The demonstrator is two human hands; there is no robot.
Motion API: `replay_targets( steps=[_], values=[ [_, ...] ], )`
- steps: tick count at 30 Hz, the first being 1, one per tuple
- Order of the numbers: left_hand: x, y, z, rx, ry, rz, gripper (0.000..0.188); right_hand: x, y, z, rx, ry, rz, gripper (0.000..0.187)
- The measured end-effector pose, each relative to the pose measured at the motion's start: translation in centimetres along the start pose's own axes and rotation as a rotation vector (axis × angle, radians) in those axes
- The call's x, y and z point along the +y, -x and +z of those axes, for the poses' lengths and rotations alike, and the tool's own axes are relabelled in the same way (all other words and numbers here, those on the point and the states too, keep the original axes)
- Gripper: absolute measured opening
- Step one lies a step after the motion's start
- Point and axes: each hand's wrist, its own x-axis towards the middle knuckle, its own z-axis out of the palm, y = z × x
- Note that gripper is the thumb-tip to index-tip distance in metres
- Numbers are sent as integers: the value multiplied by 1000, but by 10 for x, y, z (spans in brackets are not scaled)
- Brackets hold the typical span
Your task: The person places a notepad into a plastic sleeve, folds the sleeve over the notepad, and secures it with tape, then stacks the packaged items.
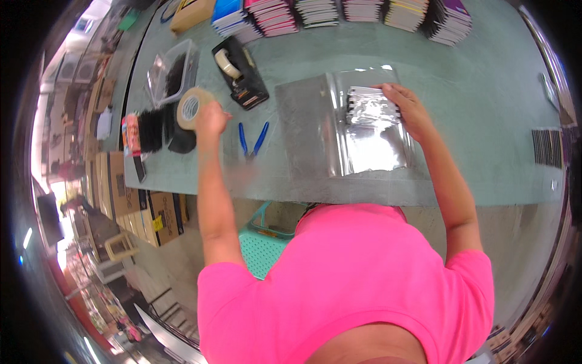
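Note:
At the left of the table, my left hand (pixel 211 119) is closed at the edge of a roll of tan tape (pixel 195 109). My right hand (pixel 409 110) grips the upper right corner of a small white pack with black-notched sides (pixel 368 104). Shiny clear film covers the pack, and its exact kind cannot be made out. It lies on a clear plastic sheet (pixel 309 124) spread flat on the table. Between my arms rest blue-handled pliers (pixel 253 141), their jaws blurred. A black tape dispenser (pixel 240 73) with a tape roll stands beyond my left hand.
Stacks of notebooks (pixel 318 13) line the far edge of the green table (pixel 485 109). A clear plastic box (pixel 174 73) and black bristle-like bundles (pixel 151 130) sit at the left. A dark striped stack (pixel 547 147) lies far right. Below the table is a turquoise stool (pixel 260 249).

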Motion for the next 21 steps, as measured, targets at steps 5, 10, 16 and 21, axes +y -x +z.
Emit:
replay_targets(
  steps=[5, 10, 16, 21],
  values=[
    [151, 12, -74, -198, 534, 616, 35, -4, 3, -2, -11, -100, 17, 38],
    [242, 28, -69, -603, 444, 893, 42, -4, 3, -3, -86, -80, -26, 38],
    [250, 17, -46, -424, 177, 853, 49, 4, 1, -7, -31, -10, -77, 37],
    [233, 26, -45, -6, 166, 820, 51, 3, 3, -8, -6, 98, -98, 38]
  ],
)
